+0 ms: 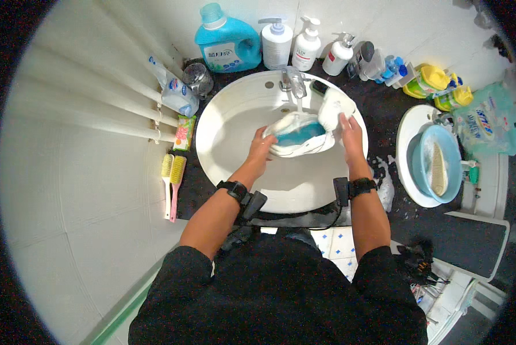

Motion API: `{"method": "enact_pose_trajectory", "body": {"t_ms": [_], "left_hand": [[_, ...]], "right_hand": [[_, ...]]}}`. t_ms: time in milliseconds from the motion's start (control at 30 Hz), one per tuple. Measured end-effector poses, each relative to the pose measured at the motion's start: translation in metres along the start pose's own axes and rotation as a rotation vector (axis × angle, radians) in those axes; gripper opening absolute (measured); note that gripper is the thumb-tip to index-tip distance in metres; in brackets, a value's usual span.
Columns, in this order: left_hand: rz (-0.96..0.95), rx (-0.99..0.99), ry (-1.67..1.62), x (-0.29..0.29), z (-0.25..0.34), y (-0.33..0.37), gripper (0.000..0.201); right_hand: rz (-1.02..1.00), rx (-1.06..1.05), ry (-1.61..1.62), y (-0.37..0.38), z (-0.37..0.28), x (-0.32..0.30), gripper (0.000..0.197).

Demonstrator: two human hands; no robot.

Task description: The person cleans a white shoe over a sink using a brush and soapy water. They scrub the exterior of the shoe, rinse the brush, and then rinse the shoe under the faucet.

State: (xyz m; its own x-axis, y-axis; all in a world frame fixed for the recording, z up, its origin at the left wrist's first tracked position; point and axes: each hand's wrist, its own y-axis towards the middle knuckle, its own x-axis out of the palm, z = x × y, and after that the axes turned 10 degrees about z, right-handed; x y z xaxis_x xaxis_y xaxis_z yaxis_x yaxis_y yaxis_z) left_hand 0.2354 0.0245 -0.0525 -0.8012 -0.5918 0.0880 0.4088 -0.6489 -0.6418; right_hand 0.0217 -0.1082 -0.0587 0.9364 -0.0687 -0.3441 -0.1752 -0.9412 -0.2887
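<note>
Hands first: your left hand (262, 146) curls around the heel end of a white shoe (300, 137) with a blue lining, fingers wrapped under its side. Your right hand (350, 131) is closed on a white cloth (334, 107), pressing it against the toe end of that shoe. The shoe lies tilted, opening upward, over the middle of a round white sink (235, 123), directly below the metal tap (293, 83), from which a thin stream of water falls onto it. Each of your wrists carries a black band with a small black box attached.

Behind the tap, along the wall, stand a blue detergent jug (228, 41) and three white pump bottles (307, 49). To the left of the sink, on the dark counter (384, 103), two yellow-bristled brushes (172, 175) lie side by side, near a small green packet (184, 132). To the right, well apart from your hands, a blue basin (427, 155) holds another brush and sits on a white plate (408, 126), with yellow bottles (436, 80) beyond it.
</note>
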Motion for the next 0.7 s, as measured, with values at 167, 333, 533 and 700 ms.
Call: {"method": "enact_pose_trajectory", "body": {"t_ms": [167,333,533,700], "left_hand": [[0.060,-0.015,0.013,-0.012,-0.001,-0.010,0.057],[0.098,0.282,0.166,-0.014,-0.007,0.010,0.058],[0.106,0.043,0.168,-0.001,0.027,-0.010,0.061],[0.105,-0.038,0.129,0.005,0.038,-0.009,0.064]], "right_hand": [[0.036,-0.083,-0.023,0.002,0.005,0.021,0.055],[-0.030,-0.056,0.072,0.005,0.013,0.028,0.039],[0.036,-0.109,-0.117,0.005,0.001,0.019,0.037],[0.050,-0.203,-0.079,0.015,0.008,0.016,0.036]]}}
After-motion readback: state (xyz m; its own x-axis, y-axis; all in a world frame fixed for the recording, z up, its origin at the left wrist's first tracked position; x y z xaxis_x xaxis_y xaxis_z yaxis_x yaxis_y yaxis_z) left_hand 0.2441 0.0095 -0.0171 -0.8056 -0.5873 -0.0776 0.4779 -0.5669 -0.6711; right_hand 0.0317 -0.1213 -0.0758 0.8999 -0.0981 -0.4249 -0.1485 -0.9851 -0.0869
